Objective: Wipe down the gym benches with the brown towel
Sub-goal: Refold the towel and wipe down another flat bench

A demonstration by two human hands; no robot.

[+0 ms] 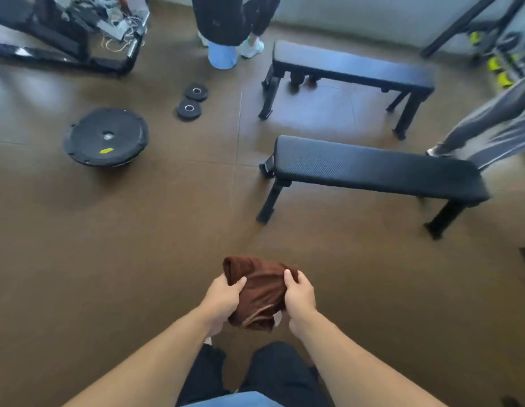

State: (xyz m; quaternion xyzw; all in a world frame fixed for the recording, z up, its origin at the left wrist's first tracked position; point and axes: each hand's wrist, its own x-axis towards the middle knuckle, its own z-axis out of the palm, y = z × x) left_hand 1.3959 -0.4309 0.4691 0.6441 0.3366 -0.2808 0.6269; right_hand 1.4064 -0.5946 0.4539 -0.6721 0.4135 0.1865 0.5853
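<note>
A bunched brown towel [259, 290] hangs in front of me above the floor. My left hand [224, 298] grips its left side and my right hand [299, 295] grips its right side, fingers curled into the cloth. Two black flat gym benches stand ahead to the right. The near bench [372, 168] is about a step beyond the towel, and the far bench [352, 66] stands parallel behind it. Neither hand touches a bench.
A large black weight plate [105, 136] and two small plates [192, 101] lie on the brown floor at left. One person's legs [229, 22] stand at the back, another person's leg [490, 127] by the near bench's right end. A machine frame [79, 36] fills the far left.
</note>
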